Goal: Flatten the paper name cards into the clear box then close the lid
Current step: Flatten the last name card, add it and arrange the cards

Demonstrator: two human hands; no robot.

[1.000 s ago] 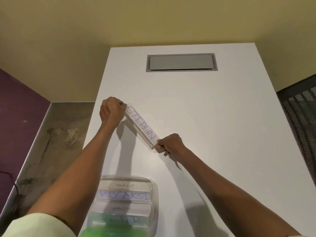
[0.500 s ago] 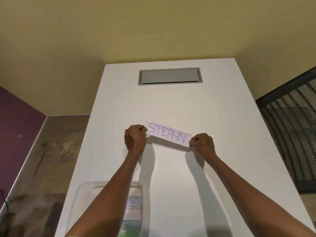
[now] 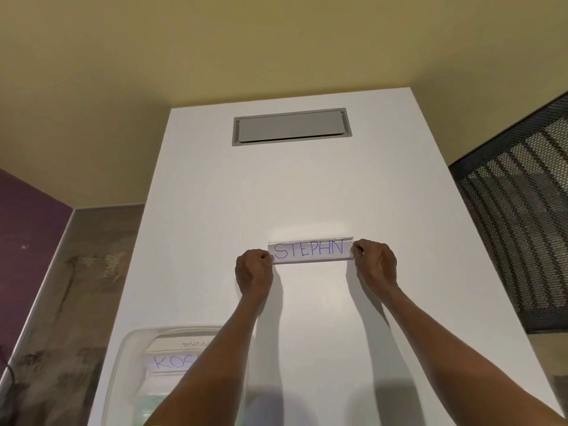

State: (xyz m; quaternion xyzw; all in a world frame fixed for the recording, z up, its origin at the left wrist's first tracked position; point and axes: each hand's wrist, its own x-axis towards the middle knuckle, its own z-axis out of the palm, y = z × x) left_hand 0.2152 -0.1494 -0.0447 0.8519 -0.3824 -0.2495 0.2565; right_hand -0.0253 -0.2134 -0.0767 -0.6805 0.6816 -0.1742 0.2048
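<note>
The STEPHN name card (image 3: 310, 251) lay level between both hands over the worktop (image 3: 307, 186). The left hand (image 3: 254, 273) pinched its left end; the right hand (image 3: 375, 265) pinched its right end.

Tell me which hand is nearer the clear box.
Left. The left hand pinches the left end of the STEPHN card, up the table from the clear box at the near left edge. The right hand pinches the card's right end, farther off.
</note>
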